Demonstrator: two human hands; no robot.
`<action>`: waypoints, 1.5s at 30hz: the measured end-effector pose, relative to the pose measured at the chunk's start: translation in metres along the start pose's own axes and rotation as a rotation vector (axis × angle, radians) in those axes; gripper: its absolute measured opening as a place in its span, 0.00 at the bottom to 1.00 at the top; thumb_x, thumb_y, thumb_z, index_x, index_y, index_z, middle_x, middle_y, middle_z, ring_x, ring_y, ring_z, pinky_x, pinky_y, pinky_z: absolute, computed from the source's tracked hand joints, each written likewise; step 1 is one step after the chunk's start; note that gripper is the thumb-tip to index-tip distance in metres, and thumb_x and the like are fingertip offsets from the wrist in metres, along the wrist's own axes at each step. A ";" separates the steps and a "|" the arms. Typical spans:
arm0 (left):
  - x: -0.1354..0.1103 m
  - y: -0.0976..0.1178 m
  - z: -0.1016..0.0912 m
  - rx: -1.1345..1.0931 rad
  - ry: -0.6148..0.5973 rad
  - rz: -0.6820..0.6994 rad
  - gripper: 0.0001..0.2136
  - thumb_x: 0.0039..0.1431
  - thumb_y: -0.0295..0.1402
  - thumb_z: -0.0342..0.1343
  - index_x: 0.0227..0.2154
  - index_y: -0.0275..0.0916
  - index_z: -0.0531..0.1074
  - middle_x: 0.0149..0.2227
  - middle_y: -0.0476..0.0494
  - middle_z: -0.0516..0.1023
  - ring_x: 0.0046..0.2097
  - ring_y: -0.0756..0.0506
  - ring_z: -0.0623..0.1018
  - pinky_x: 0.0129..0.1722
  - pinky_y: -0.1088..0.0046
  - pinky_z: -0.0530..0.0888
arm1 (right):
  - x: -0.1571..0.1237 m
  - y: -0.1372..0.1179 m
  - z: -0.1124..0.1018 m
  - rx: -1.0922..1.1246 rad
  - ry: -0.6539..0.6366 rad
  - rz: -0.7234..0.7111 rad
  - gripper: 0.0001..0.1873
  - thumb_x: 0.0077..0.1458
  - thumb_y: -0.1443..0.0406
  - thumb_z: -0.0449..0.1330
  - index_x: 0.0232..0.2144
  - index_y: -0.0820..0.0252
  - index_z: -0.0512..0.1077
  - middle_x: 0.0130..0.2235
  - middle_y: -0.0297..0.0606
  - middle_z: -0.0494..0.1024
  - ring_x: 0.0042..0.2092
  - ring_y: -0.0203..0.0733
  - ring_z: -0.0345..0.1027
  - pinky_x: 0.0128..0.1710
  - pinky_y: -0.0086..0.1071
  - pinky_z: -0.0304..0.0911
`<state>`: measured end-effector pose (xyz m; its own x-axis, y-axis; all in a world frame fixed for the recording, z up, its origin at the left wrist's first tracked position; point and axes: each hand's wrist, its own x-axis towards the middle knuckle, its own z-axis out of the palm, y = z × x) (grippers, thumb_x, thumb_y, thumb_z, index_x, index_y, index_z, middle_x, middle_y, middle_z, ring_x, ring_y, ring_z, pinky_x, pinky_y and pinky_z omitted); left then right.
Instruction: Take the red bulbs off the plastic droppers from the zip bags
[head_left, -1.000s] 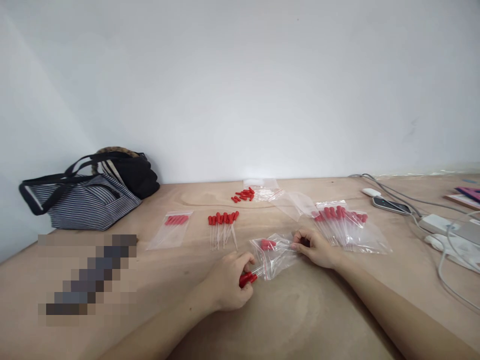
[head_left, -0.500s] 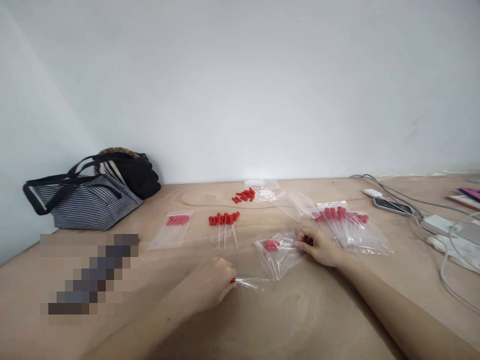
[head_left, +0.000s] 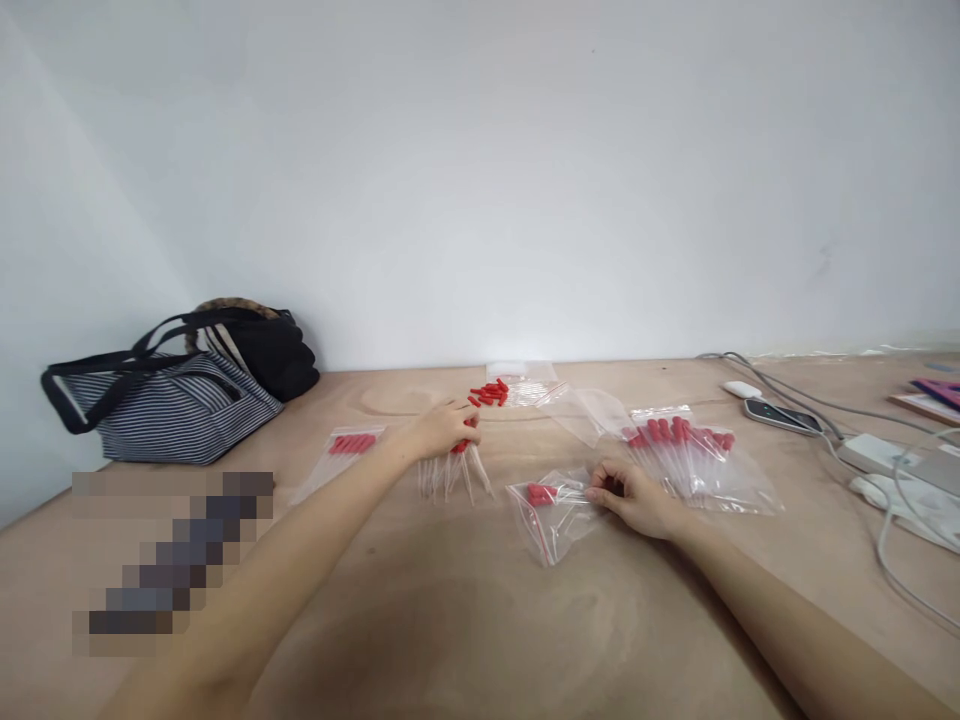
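Observation:
My left hand (head_left: 450,428) reaches over a row of glass droppers (head_left: 448,482) with red rubber bulbs. Its fingers are closed on one dropper by the bulb, and they hide most of the row's bulbs. Thumb and fingers of my right hand (head_left: 624,492) pinch the edge of a clear zip bag (head_left: 547,525) lying on the table. Inside that bag are a few red-bulbed droppers. To the left, partly behind my left arm, lies a flat zip bag (head_left: 356,443) with several droppers in it.
A fuller bag of droppers (head_left: 675,450) lies beyond my right hand. Loose red bulbs (head_left: 491,393) and bagged glass tubes (head_left: 529,392) are near the wall. A striped bag (head_left: 187,410) stands left; a phone-like device (head_left: 781,415), a white adapter (head_left: 874,453) and cables lie right.
My left hand has moved forward from the near table to the dropper row, carrying a dropper. My right hand stays at the zip bag's edge.

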<state>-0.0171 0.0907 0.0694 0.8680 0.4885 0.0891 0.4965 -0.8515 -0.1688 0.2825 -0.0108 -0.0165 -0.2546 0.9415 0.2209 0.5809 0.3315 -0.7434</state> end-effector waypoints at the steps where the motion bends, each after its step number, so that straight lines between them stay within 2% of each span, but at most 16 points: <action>1: 0.008 -0.003 0.005 -0.011 0.002 0.010 0.10 0.52 0.20 0.52 0.27 0.41 0.74 0.36 0.46 0.70 0.40 0.47 0.68 0.42 0.70 0.61 | 0.000 0.000 0.000 -0.003 0.000 -0.002 0.14 0.50 0.56 0.56 0.21 0.60 0.64 0.22 0.32 0.67 0.25 0.34 0.58 0.25 0.28 0.54; 4: 0.025 -0.008 0.018 -0.050 -0.006 0.041 0.09 0.49 0.19 0.53 0.24 0.40 0.74 0.36 0.47 0.71 0.40 0.47 0.68 0.40 0.72 0.62 | 0.000 0.000 0.000 -0.003 -0.007 0.010 0.14 0.50 0.56 0.56 0.21 0.60 0.64 0.22 0.31 0.67 0.25 0.34 0.59 0.25 0.29 0.54; 9: 0.038 -0.007 0.033 -0.116 -0.017 0.059 0.09 0.46 0.18 0.52 0.19 0.37 0.70 0.31 0.49 0.70 0.33 0.49 0.68 0.31 0.77 0.62 | 0.001 0.002 0.000 0.000 -0.013 0.020 0.13 0.50 0.57 0.56 0.21 0.60 0.65 0.22 0.31 0.67 0.26 0.35 0.59 0.26 0.29 0.54; 13: 0.042 -0.005 0.032 -0.170 0.004 0.048 0.09 0.46 0.17 0.50 0.19 0.37 0.69 0.28 0.50 0.70 0.30 0.50 0.67 0.29 0.78 0.62 | 0.001 0.001 0.000 -0.002 -0.020 0.025 0.12 0.50 0.58 0.56 0.22 0.60 0.65 0.23 0.32 0.67 0.26 0.35 0.59 0.26 0.29 0.54; 16: 0.036 0.002 0.025 -0.213 0.068 0.017 0.11 0.44 0.15 0.49 0.22 0.38 0.70 0.30 0.50 0.72 0.34 0.50 0.69 0.34 0.77 0.65 | 0.000 0.001 0.000 0.011 -0.024 0.035 0.12 0.50 0.58 0.56 0.22 0.59 0.64 0.22 0.31 0.66 0.25 0.34 0.59 0.26 0.29 0.55; 20: 0.012 0.028 0.019 -0.250 0.277 -0.145 0.17 0.47 0.15 0.44 0.34 0.38 0.71 0.41 0.44 0.70 0.45 0.46 0.69 0.44 0.69 0.66 | 0.001 0.002 0.002 -0.009 0.057 0.037 0.11 0.48 0.58 0.57 0.28 0.59 0.65 0.26 0.33 0.68 0.27 0.35 0.60 0.27 0.30 0.57; 23: -0.013 0.059 0.023 -0.301 0.405 -0.275 0.15 0.51 0.18 0.43 0.36 0.37 0.69 0.38 0.44 0.71 0.40 0.47 0.71 0.41 0.69 0.68 | 0.004 0.005 0.004 -0.061 0.044 0.065 0.11 0.50 0.57 0.55 0.28 0.59 0.66 0.26 0.33 0.68 0.27 0.35 0.60 0.26 0.30 0.56; 25: -0.028 0.080 0.028 -0.500 0.476 -0.361 0.11 0.51 0.21 0.46 0.32 0.38 0.70 0.33 0.46 0.71 0.35 0.49 0.72 0.37 0.72 0.70 | 0.006 0.006 0.004 -0.090 -0.014 0.058 0.11 0.52 0.59 0.52 0.24 0.59 0.65 0.24 0.33 0.67 0.26 0.36 0.59 0.26 0.30 0.56; 28: -0.043 0.105 0.032 -0.720 0.420 -0.415 0.07 0.53 0.25 0.47 0.29 0.38 0.70 0.30 0.47 0.71 0.33 0.50 0.72 0.34 0.74 0.70 | 0.010 0.005 0.003 -0.100 -0.029 -0.025 0.11 0.55 0.60 0.50 0.24 0.59 0.64 0.24 0.33 0.67 0.28 0.36 0.60 0.29 0.30 0.57; 31: -0.047 0.117 0.034 -0.847 0.340 -0.466 0.06 0.53 0.28 0.48 0.28 0.37 0.70 0.30 0.47 0.71 0.32 0.51 0.72 0.32 0.75 0.70 | 0.016 0.001 0.001 -0.042 -0.045 -0.135 0.12 0.57 0.60 0.47 0.27 0.58 0.63 0.28 0.34 0.68 0.31 0.37 0.61 0.34 0.31 0.59; 37: -0.038 0.117 0.042 -1.018 0.369 -0.626 0.07 0.57 0.37 0.48 0.30 0.38 0.65 0.27 0.49 0.70 0.30 0.50 0.72 0.31 0.74 0.70 | 0.036 -0.026 0.012 0.105 -0.207 -0.355 0.14 0.59 0.60 0.46 0.29 0.59 0.67 0.38 0.39 0.68 0.42 0.39 0.64 0.44 0.34 0.58; 40: -0.032 0.116 0.040 -1.170 0.338 -0.657 0.13 0.52 0.38 0.54 0.37 0.38 0.62 0.36 0.46 0.70 0.31 0.51 0.72 0.30 0.74 0.71 | 0.044 -0.043 0.028 0.133 -0.268 -0.449 0.13 0.58 0.62 0.48 0.28 0.60 0.69 0.42 0.42 0.67 0.47 0.40 0.61 0.48 0.37 0.56; 42: -0.032 0.118 0.037 -1.295 0.215 -0.645 0.20 0.47 0.36 0.59 0.42 0.38 0.60 0.39 0.45 0.69 0.30 0.52 0.72 0.27 0.75 0.70 | 0.047 -0.053 0.040 0.142 -0.266 -0.501 0.12 0.57 0.63 0.50 0.27 0.60 0.71 0.44 0.42 0.67 0.49 0.41 0.60 0.50 0.39 0.54; 45: -0.037 0.122 0.031 -1.523 -0.030 -0.676 0.26 0.43 0.32 0.61 0.46 0.38 0.58 0.33 0.49 0.68 0.24 0.54 0.70 0.21 0.78 0.68 | 0.045 -0.062 0.052 0.174 -0.207 -0.512 0.10 0.55 0.63 0.53 0.30 0.59 0.73 0.44 0.41 0.67 0.48 0.40 0.60 0.49 0.38 0.54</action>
<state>0.0112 -0.0254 0.0152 0.5172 0.8095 -0.2780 0.3252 0.1146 0.9387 0.1949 0.0081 0.0074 -0.6259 0.6262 0.4648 0.2124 0.7104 -0.6710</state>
